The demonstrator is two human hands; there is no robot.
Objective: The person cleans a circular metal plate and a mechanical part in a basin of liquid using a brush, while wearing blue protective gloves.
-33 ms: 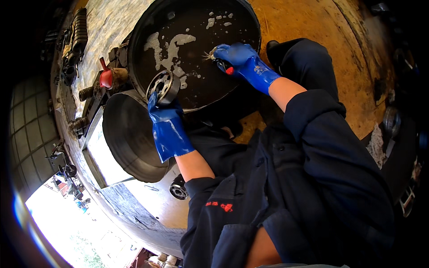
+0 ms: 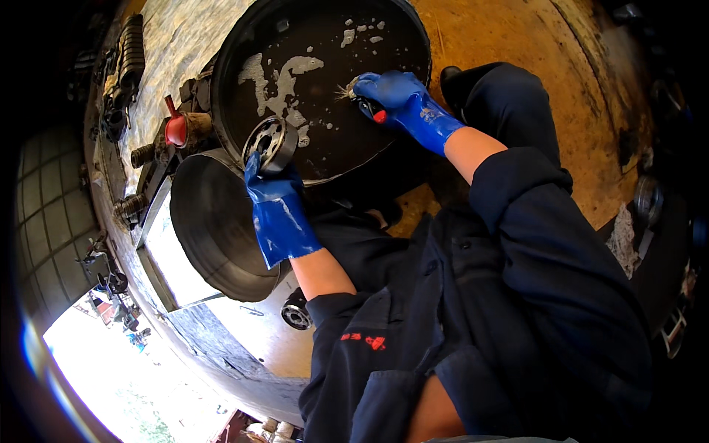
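Note:
My left hand (image 2: pixel 275 210), in a blue rubber glove, grips a metal roller bearing (image 2: pixel 286 151) by its lower side. The bearing is tilted over the near left rim of a large round pan (image 2: pixel 218 96). Dark liquid with patches of grey foam fills the pan. Over the pan's right side, my right hand (image 2: pixel 395 92), gloved the same way, is closed around a brush (image 2: pixel 345 91). Its pale bristles point left, and a red handle end shows below the fingers. Brush and bearing are well apart.
A second dark round tub (image 2: pixel 214 229) stands tilted left of my left forearm. Another bearing (image 2: pixel 296 314) lies on the floor by my left elbow. Left of the pan are a red spouted object (image 2: pixel 176 127) and greasy metal parts (image 2: pixel 131 207). A greyish rag (image 2: pixel 624 240) lies far right.

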